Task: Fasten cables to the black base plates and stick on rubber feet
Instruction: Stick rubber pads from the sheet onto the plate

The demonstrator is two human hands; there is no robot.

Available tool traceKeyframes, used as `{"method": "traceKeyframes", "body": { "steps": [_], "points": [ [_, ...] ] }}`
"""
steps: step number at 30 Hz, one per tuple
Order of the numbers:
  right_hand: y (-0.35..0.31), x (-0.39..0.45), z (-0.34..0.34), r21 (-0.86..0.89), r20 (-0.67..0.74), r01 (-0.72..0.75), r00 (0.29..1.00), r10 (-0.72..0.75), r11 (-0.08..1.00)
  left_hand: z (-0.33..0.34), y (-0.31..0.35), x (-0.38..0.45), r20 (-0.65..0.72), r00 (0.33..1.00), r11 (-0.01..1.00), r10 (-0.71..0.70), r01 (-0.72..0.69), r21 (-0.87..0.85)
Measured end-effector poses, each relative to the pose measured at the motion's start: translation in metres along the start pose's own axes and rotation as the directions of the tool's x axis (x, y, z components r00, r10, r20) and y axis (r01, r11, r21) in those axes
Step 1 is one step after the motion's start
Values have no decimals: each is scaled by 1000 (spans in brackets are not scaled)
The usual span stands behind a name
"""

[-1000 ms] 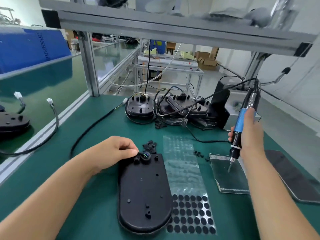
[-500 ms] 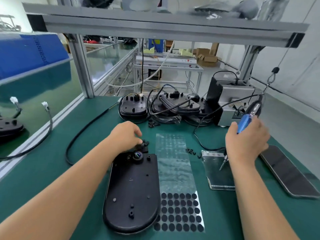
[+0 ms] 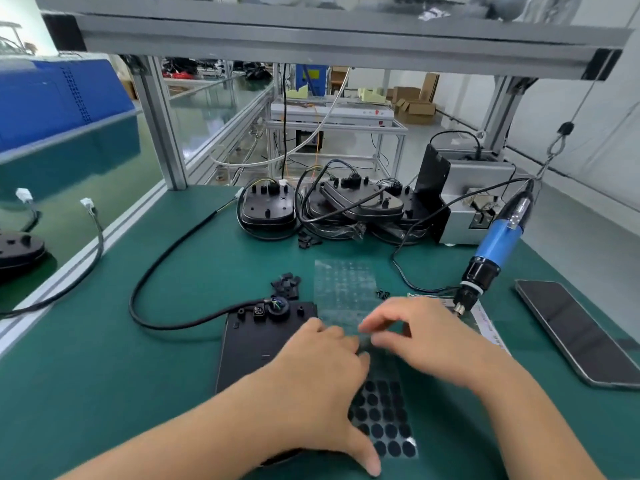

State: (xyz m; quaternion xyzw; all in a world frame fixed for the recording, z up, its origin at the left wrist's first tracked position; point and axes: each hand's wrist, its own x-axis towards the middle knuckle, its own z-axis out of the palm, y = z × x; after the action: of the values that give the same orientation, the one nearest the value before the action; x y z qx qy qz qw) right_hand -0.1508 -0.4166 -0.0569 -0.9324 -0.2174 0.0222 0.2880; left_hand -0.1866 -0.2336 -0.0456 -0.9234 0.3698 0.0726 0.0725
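Note:
A black base plate [image 3: 256, 344] lies in front of me on the green mat, its black cable [image 3: 166, 258] looping off to the left from a fitting at the plate's far end. Just right of it lies a clear sheet [image 3: 346, 292] with rows of round black rubber feet [image 3: 384, 424] on its near part. My left hand [image 3: 318, 375] lies flat across the plate's right side and the sheet, thumb stretched toward me. My right hand [image 3: 426, 334] reaches in from the right, its blurred fingertips at the sheet's middle. Neither hand visibly holds anything.
A blue electric screwdriver [image 3: 495, 244] hangs on its cord, tip over a clear tray [image 3: 485, 323]. A phone [image 3: 575, 330] lies at the right. Stacked cabled plates [image 3: 353, 202] and a grey screw feeder [image 3: 474, 199] stand behind. Small black clips [image 3: 285, 284] and screws [image 3: 382, 293] lie nearby.
My right hand let go of the screwdriver, which now hangs free, and moved left to the sheet. My left hand left the cable fitting and came down over the plate and sheet.

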Motion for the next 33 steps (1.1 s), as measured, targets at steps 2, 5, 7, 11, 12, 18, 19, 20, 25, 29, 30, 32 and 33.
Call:
{"method": "traceKeyframes", "body": {
  "steps": [2,5,7,11,12,18,19,20,25,29,30,32,33],
  "points": [
    [2,-16,4,-22,96,-20,995,22,1000,-1,2,2,-13,1000,1000,-15,15,-5],
    [2,-31,11,-57,139,-30,990,37,998,1,-2,8,-50,998,996,-42,38,-76],
    [0,-36,16,-75,97,-19,995,26,997,4,-4,10,-56,996,989,-71,63,-136],
    [-3,-44,22,-94,43,-12,999,16,996,9,-4,11,-71,992,974,-102,86,-209],
    [-4,-45,23,-89,35,-10,999,13,996,11,-3,10,-70,992,973,-104,87,-213],
    [-10,-51,33,-65,-112,-25,994,18,998,12,-3,10,-67,986,938,-149,120,-324],
    [-11,-52,35,-63,-145,-25,989,16,998,11,-5,10,-66,985,927,-157,124,-353],
    [-12,-53,37,-68,-172,-26,985,14,997,11,-6,10,-64,985,917,-159,123,-380],
    [-15,-58,41,-102,-274,-40,962,10,994,13,-13,7,-77,990,887,-115,68,-458],
    [-19,-58,36,-104,-286,-91,957,58,990,8,-15,9,-112,982,852,-149,70,-519],
    [-21,-57,34,-111,-277,-114,958,80,987,7,-15,10,-113,982,848,-154,73,-525],
    [-25,-55,31,-148,-254,-158,960,117,976,6,-15,12,-110,981,842,-161,78,-534],
    [-27,-53,29,-169,-244,-176,961,132,970,6,-14,13,-107,980,840,-165,83,-536]
  ]
}}
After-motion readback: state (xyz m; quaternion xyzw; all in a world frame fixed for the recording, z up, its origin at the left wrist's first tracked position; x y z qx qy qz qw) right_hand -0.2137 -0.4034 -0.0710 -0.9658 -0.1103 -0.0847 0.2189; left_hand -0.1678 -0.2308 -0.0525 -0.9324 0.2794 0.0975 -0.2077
